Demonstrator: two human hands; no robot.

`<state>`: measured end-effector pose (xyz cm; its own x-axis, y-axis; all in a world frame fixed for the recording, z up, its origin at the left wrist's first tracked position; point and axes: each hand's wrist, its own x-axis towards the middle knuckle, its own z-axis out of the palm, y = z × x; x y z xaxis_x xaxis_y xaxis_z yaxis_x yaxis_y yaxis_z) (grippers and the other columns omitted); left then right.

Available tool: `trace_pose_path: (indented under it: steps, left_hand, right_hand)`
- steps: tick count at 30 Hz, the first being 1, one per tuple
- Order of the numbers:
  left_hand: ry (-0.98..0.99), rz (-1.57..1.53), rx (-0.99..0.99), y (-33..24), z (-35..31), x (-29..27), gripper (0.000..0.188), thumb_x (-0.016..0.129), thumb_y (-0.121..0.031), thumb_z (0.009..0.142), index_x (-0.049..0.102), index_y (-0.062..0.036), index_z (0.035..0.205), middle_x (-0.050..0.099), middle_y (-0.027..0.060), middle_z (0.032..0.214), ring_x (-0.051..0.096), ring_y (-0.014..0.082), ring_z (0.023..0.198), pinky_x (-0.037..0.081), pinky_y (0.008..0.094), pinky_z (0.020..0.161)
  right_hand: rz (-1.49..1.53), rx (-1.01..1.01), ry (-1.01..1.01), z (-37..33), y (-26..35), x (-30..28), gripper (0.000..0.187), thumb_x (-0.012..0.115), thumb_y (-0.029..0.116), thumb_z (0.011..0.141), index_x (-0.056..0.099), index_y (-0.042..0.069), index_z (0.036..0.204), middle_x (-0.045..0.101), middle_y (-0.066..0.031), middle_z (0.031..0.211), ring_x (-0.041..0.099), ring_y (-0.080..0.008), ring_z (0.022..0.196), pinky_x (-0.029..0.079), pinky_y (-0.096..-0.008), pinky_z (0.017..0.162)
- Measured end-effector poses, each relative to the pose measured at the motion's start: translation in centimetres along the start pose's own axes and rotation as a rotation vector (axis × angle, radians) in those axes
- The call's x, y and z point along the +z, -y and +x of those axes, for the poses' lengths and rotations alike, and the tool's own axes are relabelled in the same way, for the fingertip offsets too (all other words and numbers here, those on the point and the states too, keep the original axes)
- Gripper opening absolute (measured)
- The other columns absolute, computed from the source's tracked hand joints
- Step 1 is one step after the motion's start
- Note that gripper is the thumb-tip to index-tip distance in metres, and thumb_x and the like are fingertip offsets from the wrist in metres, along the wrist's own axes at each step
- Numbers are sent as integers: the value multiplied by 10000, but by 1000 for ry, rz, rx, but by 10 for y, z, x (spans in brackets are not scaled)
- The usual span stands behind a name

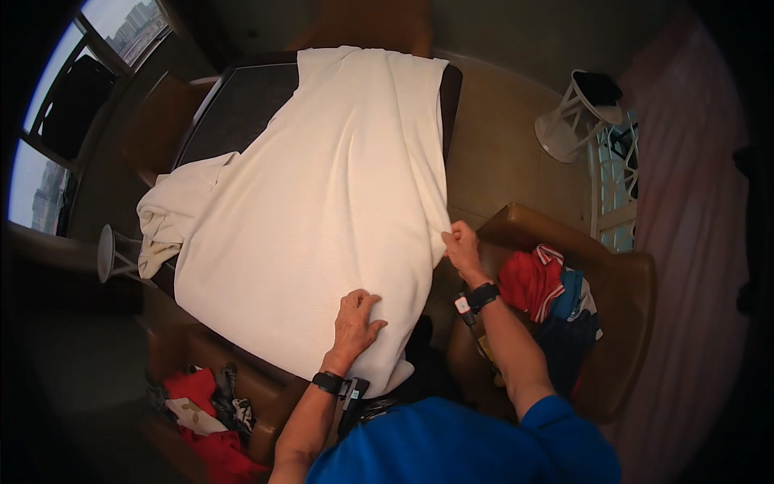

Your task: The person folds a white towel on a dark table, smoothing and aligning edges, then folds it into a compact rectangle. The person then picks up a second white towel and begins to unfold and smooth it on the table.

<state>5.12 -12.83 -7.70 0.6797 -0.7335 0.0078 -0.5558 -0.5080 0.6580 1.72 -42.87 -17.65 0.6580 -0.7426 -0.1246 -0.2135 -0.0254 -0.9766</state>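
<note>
A large cream blanket (298, 218) lies spread over a dark table (246, 97), with soft creases running down its length. A bunched part of it is heaped at the left, and its near end hangs over the table's front edge. At the blanket's right edge, my right hand (462, 246) is closed, pinching the fabric between thumb and fingers. My left hand (355, 323) rests on or just over the near part of the blanket, fingers bent and thumb apart, holding nothing. Both wrists carry black straps with small devices.
A brown armchair (633, 298) at my right holds folded red, blue and dark clothes (534, 282). Another chair (278, 395) at lower left holds red and patterned clothes (197, 395). White stools (562, 133) stand at the far right and left. Windows (48, 121) are at upper left.
</note>
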Motion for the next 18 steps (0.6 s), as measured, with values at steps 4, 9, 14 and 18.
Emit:
trace_pose_path:
  steps: [4, 9, 14, 18]
  left_hand:
    - [-45, -36, -13, 1, 0, 4, 557, 851, -80, 654, 644, -65, 1171, 566, 137, 1157, 527, 347, 1083, 477, 410, 923]
    - [-85, -30, -24, -9, 3, 13, 499, 834, -83, 681, 649, -50, 1143, 569, 145, 1135, 534, 355, 1061, 483, 418, 889]
    - [-192, -17, -85, -13, 17, 18, 454, 807, -79, 721, 635, -12, 1137, 579, 185, 1131, 551, 376, 1042, 485, 437, 888]
    - [-251, 10, -110, -29, 50, 19, 446, 797, -80, 734, 623, 10, 1134, 577, 217, 1169, 551, 394, 1074, 482, 447, 909]
  right_hand:
    - [-39, 140, -85, 0, -5, -56, 115, 682, 108, 871, 593, 37, 857, 615, -27, 679, 570, -89, 593, 490, -277, 548]
    - [-303, 90, -79, 5, -2, -70, 206, 724, 191, 873, 641, 20, 953, 644, -41, 752, 611, -123, 683, 516, -299, 651]
    - [-214, 90, 1, 53, 17, -39, 446, 735, 317, 894, 584, 30, 1200, 651, -58, 878, 593, -146, 814, 491, -313, 746]
    - [-18, 164, 91, 122, 22, -27, 617, 687, 439, 925, 487, 23, 1333, 624, -79, 998, 570, -163, 889, 470, -319, 752]
